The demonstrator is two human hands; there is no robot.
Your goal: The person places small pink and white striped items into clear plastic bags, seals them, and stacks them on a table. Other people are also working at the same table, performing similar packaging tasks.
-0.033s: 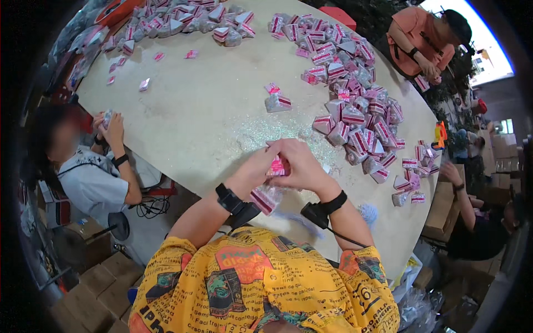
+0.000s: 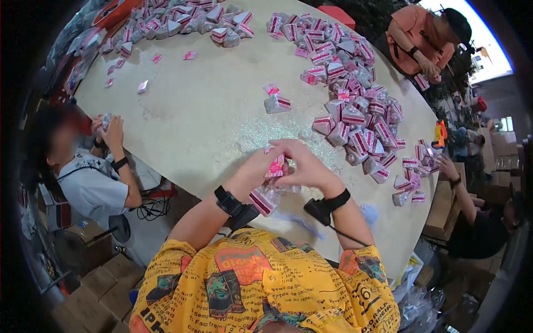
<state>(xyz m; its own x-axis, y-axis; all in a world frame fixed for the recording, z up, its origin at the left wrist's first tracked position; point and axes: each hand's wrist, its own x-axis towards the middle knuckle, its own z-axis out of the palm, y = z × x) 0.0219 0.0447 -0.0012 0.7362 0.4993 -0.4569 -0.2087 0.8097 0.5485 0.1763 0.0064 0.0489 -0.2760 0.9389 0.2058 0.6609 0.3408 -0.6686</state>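
Close to the table's near edge, my left hand (image 2: 254, 168) and my right hand (image 2: 306, 167) meet, fingers curled around a small pink printed packet (image 2: 275, 166). The fingertips of both hands press on it. Just below them lies a wedge-shaped cake-slice piece in clear wrapping (image 2: 263, 202), its side striped dark pink and white; whether a hand touches it is unclear. Silvery glitter (image 2: 272, 132) is scattered over the tabletop beyond my hands. A bit farther off rests another wrapped wedge (image 2: 278, 104) with a pink packet (image 2: 271, 89) against it.
A big heap of wrapped wedges (image 2: 355, 114) covers the table's right side; more wedges (image 2: 183, 19) line the far edge. Loose pink packets (image 2: 189, 55) lie at the far left. A pale blue fluffy clump (image 2: 368, 214) is beside my right wrist. Co-workers sit around the table (image 2: 194, 105).
My right hand's fingers have shifted slightly and more of the pink packet shows. At the right, a co-worker's hand has come down to the small group of wedges.
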